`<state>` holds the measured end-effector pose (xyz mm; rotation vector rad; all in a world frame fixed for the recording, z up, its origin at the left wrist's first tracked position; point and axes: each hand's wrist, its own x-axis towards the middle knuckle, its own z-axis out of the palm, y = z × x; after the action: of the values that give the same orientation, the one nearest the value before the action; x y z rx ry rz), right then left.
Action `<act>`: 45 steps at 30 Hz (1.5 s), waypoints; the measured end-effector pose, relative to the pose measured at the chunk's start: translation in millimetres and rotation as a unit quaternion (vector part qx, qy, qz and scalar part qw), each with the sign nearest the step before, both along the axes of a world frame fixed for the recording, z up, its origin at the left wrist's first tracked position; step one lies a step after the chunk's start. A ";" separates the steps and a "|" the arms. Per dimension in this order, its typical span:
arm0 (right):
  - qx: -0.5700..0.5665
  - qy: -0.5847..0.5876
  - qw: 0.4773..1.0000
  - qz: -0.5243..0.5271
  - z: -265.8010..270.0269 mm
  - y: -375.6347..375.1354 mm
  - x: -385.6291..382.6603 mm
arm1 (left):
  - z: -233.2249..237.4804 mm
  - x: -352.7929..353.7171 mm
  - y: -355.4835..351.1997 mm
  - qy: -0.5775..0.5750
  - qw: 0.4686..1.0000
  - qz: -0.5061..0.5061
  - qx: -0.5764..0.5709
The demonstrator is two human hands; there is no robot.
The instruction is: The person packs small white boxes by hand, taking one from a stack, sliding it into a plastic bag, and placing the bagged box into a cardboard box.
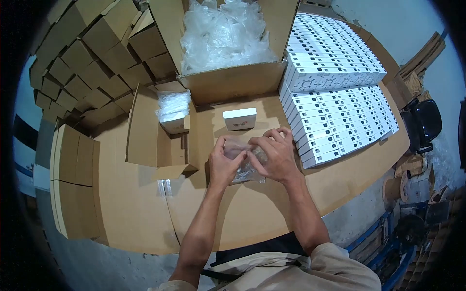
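Between my two hands is a clear plastic bag point(248, 170), crumpled over the cardboard-covered table. My left hand point(226, 161) pinches one side of the bag with thumb and fingers. From the other side, my right hand point(275, 154) grips it, its fingertips close to those of the left. Just beyond my hands a small white box point(240, 119) stands upright on the cardboard, touched by neither hand. To the left is an open carton point(141, 127) holding several bagged white boxes point(174, 107) at its far end.
A large carton point(232, 86) full of loose clear bags point(225, 36) stands at the back. Stacked white boxes point(340, 116) fill the right side. Folded cartons point(77, 68) pile up at back left, with more cartons point(73, 182) at the left edge. A black chair point(427, 121) is beyond the table.
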<state>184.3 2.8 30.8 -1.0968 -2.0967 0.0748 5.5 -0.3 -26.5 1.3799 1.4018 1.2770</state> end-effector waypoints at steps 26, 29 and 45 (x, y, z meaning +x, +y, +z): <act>-0.246 0.020 0.958 0.147 36.4 23.6 -10.2 | 22.4 -8.5 -7.9 0.067 0.993 -0.090 -0.046; -0.109 0.036 0.986 0.122 27.7 23.3 -10.8 | 23.5 -8.0 -7.6 0.035 0.994 -0.083 -0.057; -0.212 0.449 0.867 0.036 -43.6 66.5 8.7 | 19.9 -10.8 -2.3 -0.015 0.995 -0.033 -0.098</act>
<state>193.0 69.2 -12.8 -0.9471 -1.2749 0.9377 -5.3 -2.6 -6.6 1.2580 1.4102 1.0831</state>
